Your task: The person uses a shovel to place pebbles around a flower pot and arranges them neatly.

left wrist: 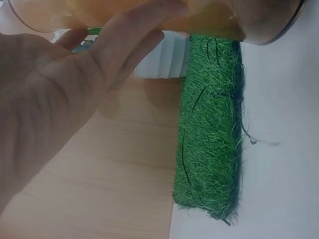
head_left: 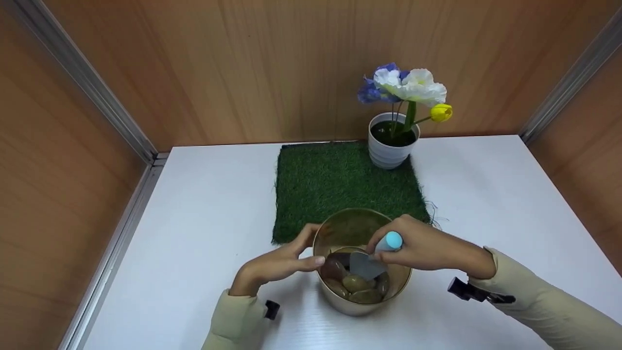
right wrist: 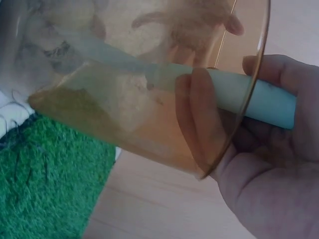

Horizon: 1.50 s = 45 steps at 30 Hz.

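An amber see-through glass jar (head_left: 362, 311) stands on the white table with its wide mouth up. Several smooth brown and olive stones (head_left: 358, 283) lie in its bottom. My left hand (head_left: 282, 260) holds the jar's left side, thumb at the rim and fingers along the outer wall, as the left wrist view also shows. Inside the mouth, my right hand (head_left: 413, 242) grips the pale blue handle (right wrist: 271, 104) of a small trowel, its grey blade (head_left: 367, 266) pointing down over the stones. Whether the blade touches them I cannot tell.
A green artificial grass mat (head_left: 335, 180) lies just behind the jar. On its back right corner stands a ribbed white flowerpot (head_left: 388, 155) with white, purple and yellow flowers (head_left: 413, 87). Wood panels (head_left: 243, 73) wall in the back and sides of the table (head_left: 204, 209).
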Motion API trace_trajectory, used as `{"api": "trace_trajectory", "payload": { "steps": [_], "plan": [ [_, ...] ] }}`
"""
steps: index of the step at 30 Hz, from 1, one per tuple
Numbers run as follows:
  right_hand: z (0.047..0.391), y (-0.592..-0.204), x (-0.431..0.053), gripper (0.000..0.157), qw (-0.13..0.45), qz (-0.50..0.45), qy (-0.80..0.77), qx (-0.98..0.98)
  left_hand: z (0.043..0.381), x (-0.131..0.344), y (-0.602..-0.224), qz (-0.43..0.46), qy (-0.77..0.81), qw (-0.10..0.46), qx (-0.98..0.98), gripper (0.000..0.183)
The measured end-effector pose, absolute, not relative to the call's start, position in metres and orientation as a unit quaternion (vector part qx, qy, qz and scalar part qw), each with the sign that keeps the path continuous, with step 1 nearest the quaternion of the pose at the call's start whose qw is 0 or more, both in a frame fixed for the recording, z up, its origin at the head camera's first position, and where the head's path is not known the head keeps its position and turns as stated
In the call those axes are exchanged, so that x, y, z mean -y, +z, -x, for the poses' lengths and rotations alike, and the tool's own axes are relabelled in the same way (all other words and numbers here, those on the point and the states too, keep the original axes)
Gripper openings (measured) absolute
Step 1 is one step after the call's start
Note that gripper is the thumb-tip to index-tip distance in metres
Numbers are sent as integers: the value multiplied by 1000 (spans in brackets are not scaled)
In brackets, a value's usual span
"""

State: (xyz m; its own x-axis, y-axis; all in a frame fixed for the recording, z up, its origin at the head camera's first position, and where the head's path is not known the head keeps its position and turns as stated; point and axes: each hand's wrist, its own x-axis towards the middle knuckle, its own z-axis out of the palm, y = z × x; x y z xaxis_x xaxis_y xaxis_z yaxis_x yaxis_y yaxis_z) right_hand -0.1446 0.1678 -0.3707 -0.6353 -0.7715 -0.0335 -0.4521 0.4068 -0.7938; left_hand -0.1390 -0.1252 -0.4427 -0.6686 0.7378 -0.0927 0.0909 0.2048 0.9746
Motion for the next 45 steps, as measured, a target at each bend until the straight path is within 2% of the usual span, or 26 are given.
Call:
{"api": "trace_trajectory", "payload": {
  "steps": [28,45],
  "plan": [
    [152,-370,-149,14,275,355,-385,-806,139,126,-442,-286,558,288,-724,64],
    [152,-367,-156,15,270,343,-415,-799,138,126,-443,-288,560,288,-722,59]
  ]
}}
